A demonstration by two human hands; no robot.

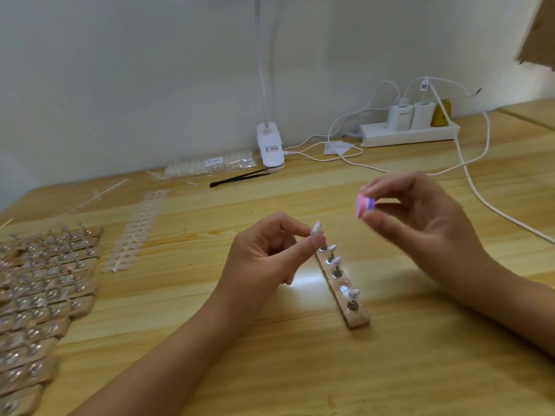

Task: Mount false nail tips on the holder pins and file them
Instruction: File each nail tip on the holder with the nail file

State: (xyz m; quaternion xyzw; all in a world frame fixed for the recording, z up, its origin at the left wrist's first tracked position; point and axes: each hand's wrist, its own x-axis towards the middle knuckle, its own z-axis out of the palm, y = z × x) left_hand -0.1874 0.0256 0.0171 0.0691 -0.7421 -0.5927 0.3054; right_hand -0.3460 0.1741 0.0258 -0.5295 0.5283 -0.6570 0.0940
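Left hand (pixel 264 250) pinches a nail tip (pixel 316 229) at the far pin of the wooden holder (pixel 345 292), likely steadying it; the right hand (pixel 420 214), further right, pinches a pink file block (pixel 365 205) clear of the tip.

Pink-and-purple file (pixel 365 205), pale wood-grain table (pixel 300 370) (yellowish), white power strip (pixel 408 135), black tweezers (pixel 240 177)

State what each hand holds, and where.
Left hand pinches a whitish false nail tip by its lower end; right hand pinches a pink-and-purple file block by one end.
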